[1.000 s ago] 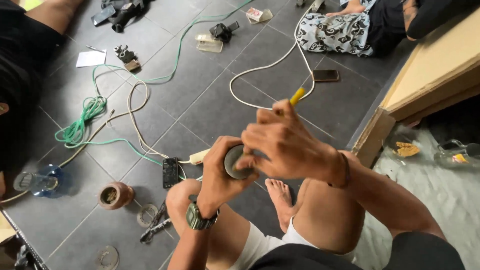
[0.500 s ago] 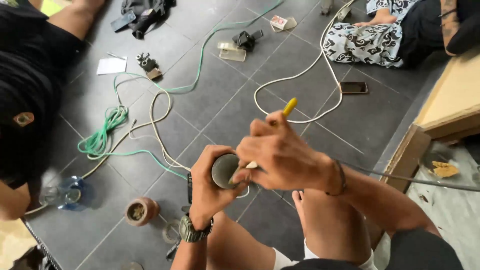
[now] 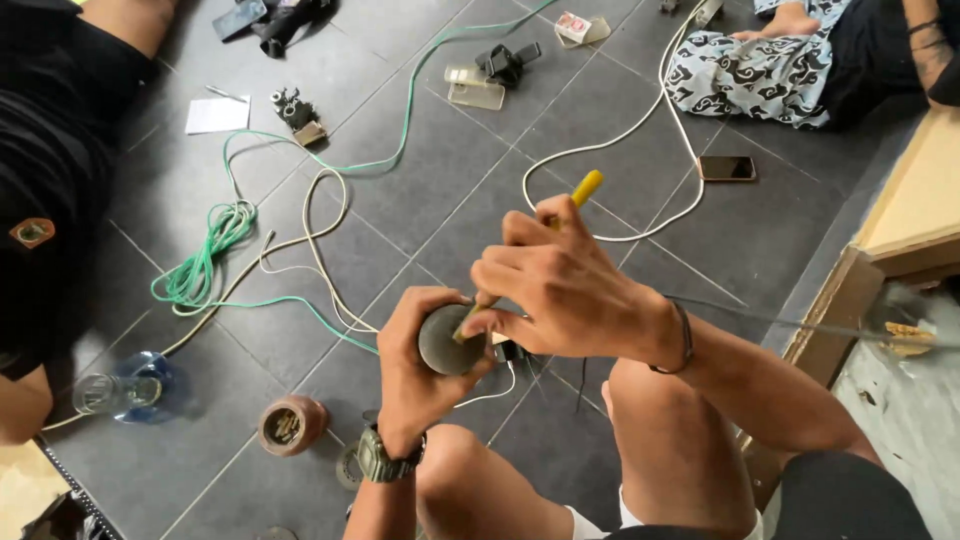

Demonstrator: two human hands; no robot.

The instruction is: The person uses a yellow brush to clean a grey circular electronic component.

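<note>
My left hand [image 3: 415, 375] grips a round dark grey fitting [image 3: 448, 342] from below, a watch on its wrist. My right hand [image 3: 560, 285] holds a yellow-handled screwdriver [image 3: 582, 188] and presses its tip onto the face of the fitting. A thin white wire [image 3: 490, 392] trails down from the fitting toward my knees. Both hands are held above the grey tiled floor [image 3: 420, 190], in front of my bare knees.
A coiled green cable [image 3: 200, 265] and white cables [image 3: 640, 130] lie across the tiles. A small brown pot [image 3: 290, 425], a clear glass jar [image 3: 125, 388], a phone [image 3: 727, 168], paper [image 3: 217, 115] and small parts are scattered around. Other people sit at the left and top right. A wooden board [image 3: 920, 200] lies at the right.
The view has shifted, so the floor items now sit lower and further right in the frame. Both hands keep hold of the fitting and screwdriver, with the right hand's grip slightly turned.
</note>
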